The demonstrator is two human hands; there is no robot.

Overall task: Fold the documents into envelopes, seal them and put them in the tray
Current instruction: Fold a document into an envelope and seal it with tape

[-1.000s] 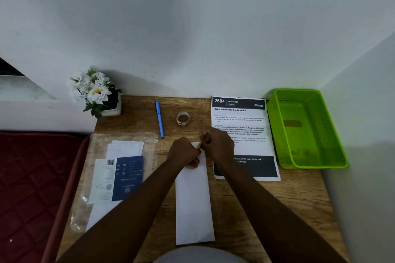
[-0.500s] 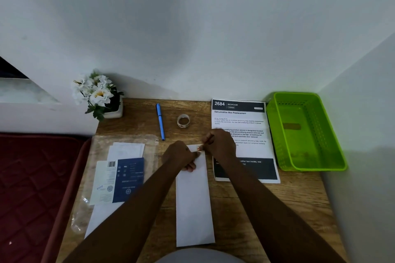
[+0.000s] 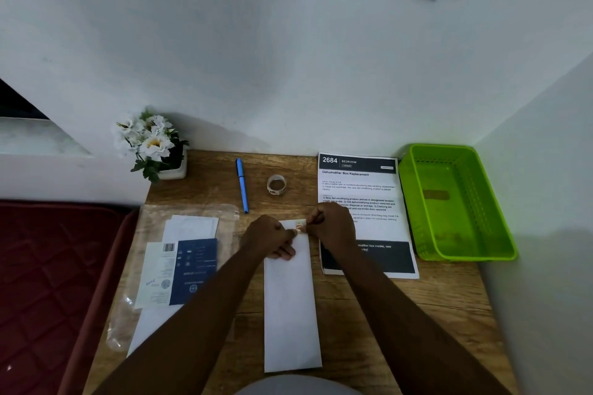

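Hidden: my hands cover the envelope's (image 3: 291, 305) far end; what they pinch there is too small to tell.
Left hand (image 3: 271, 238): curled, on envelope.
Right hand (image 3: 332, 224): curled, pinching.
Counted: one envelope mid-desk (image 3: 401, 305), one tray (image 3: 455, 202), one document (image 3: 361, 189).

1. Two bare hands, the left hand (image 3: 269, 238) and the right hand (image 3: 333, 225), over the wooden desk.
2. One long white paper envelope (image 3: 291, 308).
3. One printed white document sheet with black bands (image 3: 362, 189).
4. One bright green plastic tray (image 3: 455, 202).
5. One blue pen (image 3: 242, 184).
6. One small roll of clear tape (image 3: 276, 184).
7. One white pot of white artificial flowers (image 3: 150, 144).
8. One clear plastic packet with white and blue paper inside (image 3: 179, 263).
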